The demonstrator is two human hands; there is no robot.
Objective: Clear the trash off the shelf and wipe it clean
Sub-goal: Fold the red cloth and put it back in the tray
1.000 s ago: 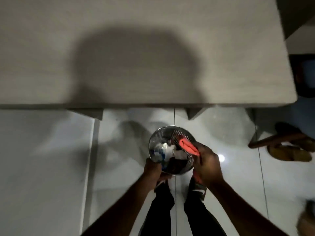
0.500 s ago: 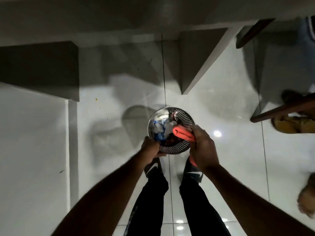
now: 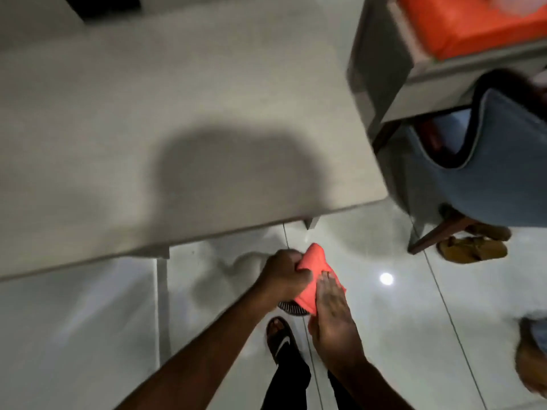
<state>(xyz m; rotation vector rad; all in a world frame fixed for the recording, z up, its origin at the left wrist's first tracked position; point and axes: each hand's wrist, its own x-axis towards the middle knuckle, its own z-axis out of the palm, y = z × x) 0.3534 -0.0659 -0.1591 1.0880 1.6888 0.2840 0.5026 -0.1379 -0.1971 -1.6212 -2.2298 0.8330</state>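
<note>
An orange-red cloth (image 3: 314, 275) hangs between both hands, just below the front edge of the pale shelf top (image 3: 183, 119). My left hand (image 3: 285, 273) is closed on the cloth's upper left corner. My right hand (image 3: 333, 318) lies along its right side with the fingers stretched out, gripping it from below. Under the cloth a sliver of the metal mesh waste bin (image 3: 291, 308) shows on the floor; its contents are hidden. The shelf top is bare apart from my head's shadow.
A blue upholstered chair (image 3: 497, 170) with a wooden leg stands to the right, beside a grey seat with an orange cushion (image 3: 473, 22). Brown sandals (image 3: 473, 248) lie on the glossy white tile floor (image 3: 414, 321). My sandalled foot (image 3: 279, 338) is below the bin.
The view has tilted back up to the shelf top. Both hands have let go of the bin, which now stands on the floor, and they hold the cloth between them above it.
</note>
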